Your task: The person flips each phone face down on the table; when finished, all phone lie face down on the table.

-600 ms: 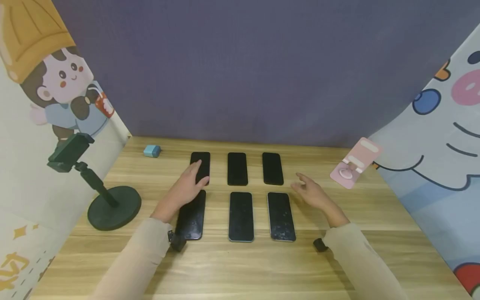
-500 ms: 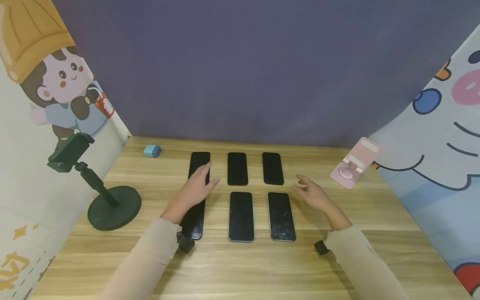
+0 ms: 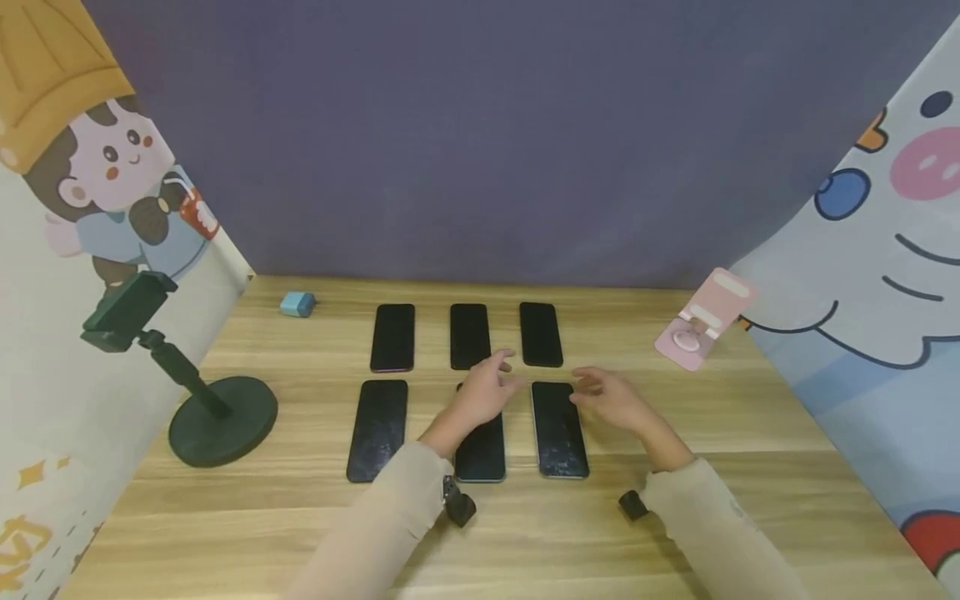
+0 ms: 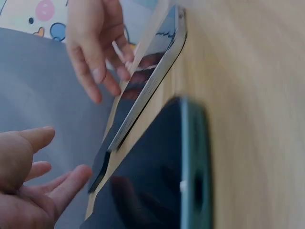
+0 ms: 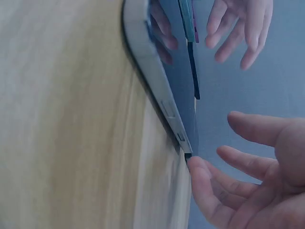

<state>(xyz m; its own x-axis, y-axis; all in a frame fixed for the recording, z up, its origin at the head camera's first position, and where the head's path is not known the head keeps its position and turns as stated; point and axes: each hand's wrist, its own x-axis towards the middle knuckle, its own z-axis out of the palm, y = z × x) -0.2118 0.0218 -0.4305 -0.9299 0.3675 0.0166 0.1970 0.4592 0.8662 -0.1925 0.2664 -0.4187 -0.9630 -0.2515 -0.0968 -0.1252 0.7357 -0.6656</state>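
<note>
Black smartphones lie face up in two rows of three. My left hand [image 3: 482,392], fingers relaxed, hovers over the front middle phone [image 3: 482,450] and hides its upper part. In the left wrist view this phone shows a teal edge [image 4: 195,162]. To the right lies the front right phone [image 3: 561,433], its frame silvery. My right hand [image 3: 611,404] has loosely bent fingers at that phone's upper right corner; in the right wrist view a fingertip [image 5: 198,167] comes right by its end. Neither hand holds anything. The back middle phone [image 3: 469,333] is just beyond my left fingertips.
A front left phone [image 3: 377,429], back left phone [image 3: 393,337] and back right phone [image 3: 541,333] complete the rows. A dark phone stand [image 3: 225,421] is at left, a blue cube-like charger [image 3: 297,304] behind it, a pink folding stand [image 3: 705,318] at right. A grey-purple partition [image 3: 480,142] closes the back.
My left hand has moved right, from the left-hand phones to the middle ones. My right hand has come slightly inward to the front right phone. The phones keep their places; the head view has shifted a little.
</note>
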